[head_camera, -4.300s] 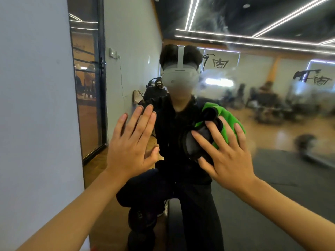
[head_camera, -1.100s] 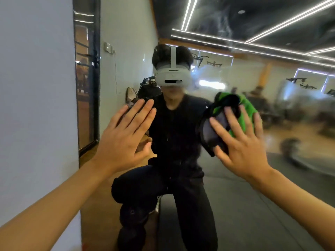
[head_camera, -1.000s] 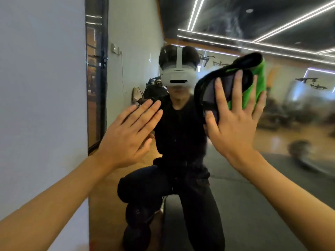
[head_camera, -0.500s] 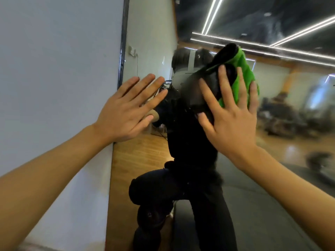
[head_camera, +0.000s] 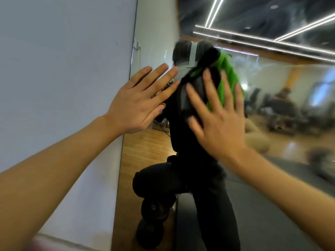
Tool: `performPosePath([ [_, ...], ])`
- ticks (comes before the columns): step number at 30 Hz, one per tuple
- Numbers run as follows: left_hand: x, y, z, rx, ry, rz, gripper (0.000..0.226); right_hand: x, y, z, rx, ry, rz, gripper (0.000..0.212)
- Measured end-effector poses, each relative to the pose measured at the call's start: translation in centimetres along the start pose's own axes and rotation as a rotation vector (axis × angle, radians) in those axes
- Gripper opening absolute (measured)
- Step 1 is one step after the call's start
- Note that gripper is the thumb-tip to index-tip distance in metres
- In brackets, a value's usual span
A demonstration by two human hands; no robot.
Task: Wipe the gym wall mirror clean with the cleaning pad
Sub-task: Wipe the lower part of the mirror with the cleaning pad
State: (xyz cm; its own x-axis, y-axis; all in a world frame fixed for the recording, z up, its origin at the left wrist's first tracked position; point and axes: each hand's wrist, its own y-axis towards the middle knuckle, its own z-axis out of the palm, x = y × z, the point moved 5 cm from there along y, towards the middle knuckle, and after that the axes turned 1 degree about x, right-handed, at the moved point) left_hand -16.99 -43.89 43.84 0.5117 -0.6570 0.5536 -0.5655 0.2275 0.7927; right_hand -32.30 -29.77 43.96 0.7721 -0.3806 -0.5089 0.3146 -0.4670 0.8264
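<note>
From the head camera, one cleaning pad (head_camera: pixel 223 84), green on one face and dark grey to black on the other, lies flat against the wall mirror (head_camera: pixel 272 109), pinned there under the right hand (head_camera: pixel 217 124). That hand's fingers (head_camera: pixel 211 87) are straight and spread apart, laid over the lower half of the pad: the first two cross its dark part, the next two cross the green, and the thumb lies at its lower left edge. The top of the pad sticks up past the fingertips, dark at the left and green at the right. The whole hand and pad are smeared with motion blur, so the pad's exact outline cannot be told. The left hand (head_camera: pixel 139 105) is just beside it to the left, also flat, its fingers straight and close together, pointing up and to the right; it sits over the left edge of the mirror, where the glass meets the pale wall (head_camera: pixel 63 78), and holds nothing. Whether its palm actually touches the glass cannot be told. Two bare forearms come in from the lower corners. The count: one pad, one mirror, two hands. In the glass shows the reflection of a crouching person (head_camera: pixel 190 178) in dark clothing, partly covered by the pad, with bright ceiling light strips (head_camera: pixel 262 40) above.
</note>
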Motion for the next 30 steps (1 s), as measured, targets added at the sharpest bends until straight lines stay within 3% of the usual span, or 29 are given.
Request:
performPosePath([
  [3, 0.0, 0.0, 0.0, 0.004, 0.017, -0.006, 0.060, 7.9, -11.9, 3.3, 0.210, 0.007, -0.315, 0.083],
  [6, 0.0, 0.0, 0.0, 0.010, 0.019, -0.011, 0.060, 9.5, -17.9, 4.6, 0.334, -0.086, -0.587, 0.085],
  [8, 0.0, 0.0, 0.0, 0.006, 0.011, -0.011, 0.061, 7.9, -14.7, 4.1, 0.280, -0.032, -0.525, 0.082],
  [11, 0.1, -0.1, 0.1, 0.000, -0.004, -0.017, 0.061, 3.6, -7.2, 1.8, 0.143, 0.034, -0.093, 0.070],
  [13, 0.0, 0.1, -0.2, 0.002, -0.014, -0.023, 0.060, 3.0, -5.3, 1.0, 0.111, 0.016, 0.039, 0.067],
  [17, 0.4, -0.3, -1.5, 0.006, -0.073, -0.027, 0.067, 4.1, -6.4, 1.6, 0.131, 0.018, 0.052, 0.067],
  [22, 5.8, -4.2, -1.6, 0.016, 0.058, -0.260, 0.090, 4.1, -6.1, 1.5, 0.135, 0.013, 0.070, 0.066],
  [26, 7.0, -5.6, 0.3, 0.052, 0.033, -0.229, 0.095, 4.7, -5.8, 1.5, 0.119, 0.006, 0.073, 0.066],
  [28, 6.9, -5.7, 0.7, 0.008, 0.025, -0.242, 0.089, 5.6, -5.0, 1.8, 0.114, -0.002, -0.069, 0.071],
  [30, 7.0, -5.9, 0.7, -0.034, 0.018, -0.245, 0.075, 6.1, -2.1, 1.9, 0.116, -0.016, -0.337, 0.073],
])
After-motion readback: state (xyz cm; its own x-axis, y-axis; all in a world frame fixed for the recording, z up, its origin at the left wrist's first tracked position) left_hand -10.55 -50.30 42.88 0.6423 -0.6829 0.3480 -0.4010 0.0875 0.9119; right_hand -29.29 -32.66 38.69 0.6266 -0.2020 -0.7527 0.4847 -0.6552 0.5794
